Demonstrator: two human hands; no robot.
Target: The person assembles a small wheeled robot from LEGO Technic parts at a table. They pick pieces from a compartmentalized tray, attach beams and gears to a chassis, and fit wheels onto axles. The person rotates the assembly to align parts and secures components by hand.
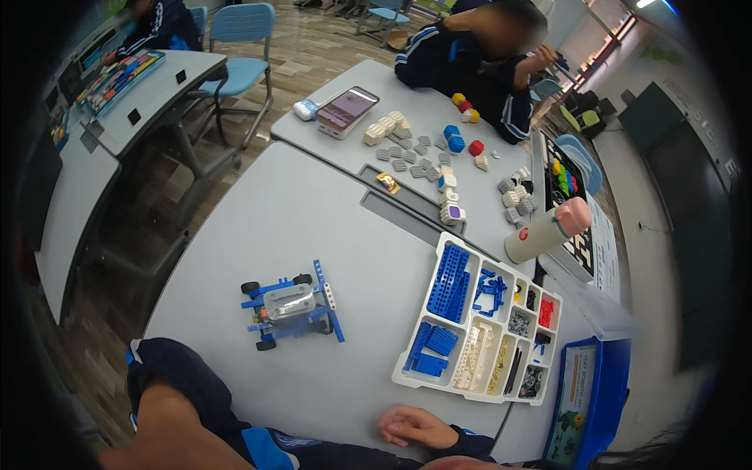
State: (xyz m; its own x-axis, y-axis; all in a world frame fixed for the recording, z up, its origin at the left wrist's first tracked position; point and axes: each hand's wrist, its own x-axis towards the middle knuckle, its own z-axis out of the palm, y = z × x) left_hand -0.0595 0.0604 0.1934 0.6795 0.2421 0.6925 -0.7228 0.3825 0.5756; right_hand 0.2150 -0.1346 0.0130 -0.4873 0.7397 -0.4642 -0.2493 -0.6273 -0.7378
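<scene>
My right hand [415,426] lies at the near edge of the table, palm partly up, its fingers loosely curled with nothing visible in them. At the lower left, my left arm bends up close to the camera. Bare skin of my left hand or wrist [160,419] shows past the dark sleeve, while the fingers are out of sight. Ahead of my arms stands a small blue brick-built vehicle [290,301] with black wheels and a grey block on top; neither hand touches it. Right of it sits a white sorting tray [419,381], nearest to my right hand.
Blue beams [449,282] and small parts fill the tray. Beyond are a cream bottle with pink lid [544,231], a phone [347,108], loose grey bricks [399,154] and a person [478,55] at the far table. A blue bin [599,399] stands at the right.
</scene>
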